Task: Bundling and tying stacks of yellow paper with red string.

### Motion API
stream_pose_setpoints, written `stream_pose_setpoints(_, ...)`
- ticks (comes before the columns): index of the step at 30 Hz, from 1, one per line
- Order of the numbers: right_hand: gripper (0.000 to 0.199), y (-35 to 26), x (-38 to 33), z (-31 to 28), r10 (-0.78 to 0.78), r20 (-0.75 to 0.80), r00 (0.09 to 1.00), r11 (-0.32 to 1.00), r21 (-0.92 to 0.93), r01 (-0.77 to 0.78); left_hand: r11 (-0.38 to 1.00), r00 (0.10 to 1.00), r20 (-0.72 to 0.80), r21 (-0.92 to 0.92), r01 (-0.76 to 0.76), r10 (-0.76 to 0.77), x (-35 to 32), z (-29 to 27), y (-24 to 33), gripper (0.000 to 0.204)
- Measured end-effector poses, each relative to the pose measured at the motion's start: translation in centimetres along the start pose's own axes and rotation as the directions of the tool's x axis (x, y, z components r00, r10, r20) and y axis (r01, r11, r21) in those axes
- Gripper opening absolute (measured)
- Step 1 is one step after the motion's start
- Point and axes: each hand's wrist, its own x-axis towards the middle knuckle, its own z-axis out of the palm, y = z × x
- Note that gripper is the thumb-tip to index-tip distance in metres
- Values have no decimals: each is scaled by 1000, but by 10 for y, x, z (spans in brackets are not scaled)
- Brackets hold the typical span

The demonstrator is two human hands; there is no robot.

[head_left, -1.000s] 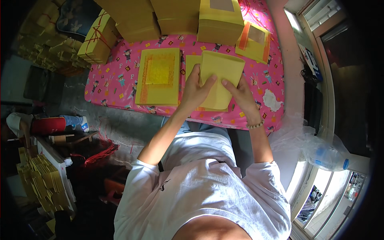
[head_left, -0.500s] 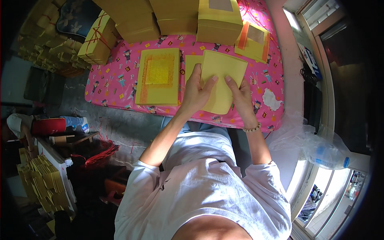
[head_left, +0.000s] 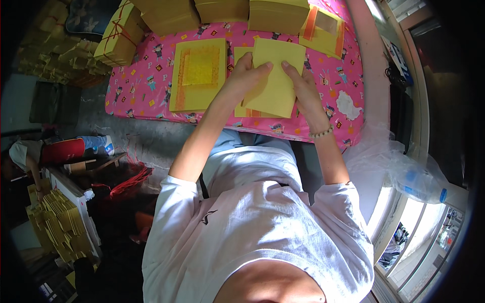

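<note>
A yellow paper sheet or thin stack (head_left: 275,76) is held between my two hands, slightly tilted above the table. My left hand (head_left: 245,77) grips its left edge, thumb on top and fingers behind. My right hand (head_left: 305,91) closes on the right edge, thumb on the face, with a beaded bracelet at the wrist. Under the held paper lies more yellow paper (head_left: 242,112), mostly hidden, with an orange band near its bottom edge. To the left rests a neat stack of yellow paper (head_left: 194,101), its top sheet printed with an orange frame around a bright yellow square.
Tall yellow paper stacks (head_left: 222,12) line the back of the pink patterned table cover (head_left: 144,96). A red-tied bundle (head_left: 118,38) stands at the back left, an orange-banded stack (head_left: 323,35) at the back right. A white patch (head_left: 348,105) and plastic bag (head_left: 404,171) are rightward; another person (head_left: 58,151) is at far left.
The whole table sits higher in the view. The held paper has shifted slightly, and the orange-banded paper beneath now shows below it. Both hands keep their grip.
</note>
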Motion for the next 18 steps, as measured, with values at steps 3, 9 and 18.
stream_pose_setpoints(3,31,3,6,3,37,-32,999,999,28,-36,998,997,-26,13,66,-66,9,-5,-5,34)
stream_pose_setpoints(9,33,7,11,5,82,-56,995,995,64,-78,992,992,-15,-32,125,-125,21,-15,-17,31)
stream_pose_setpoints(18,33,7,13,2,124,-76,989,992,42,-121,982,982,-36,-49,181,-183,18,-10,-15,31)
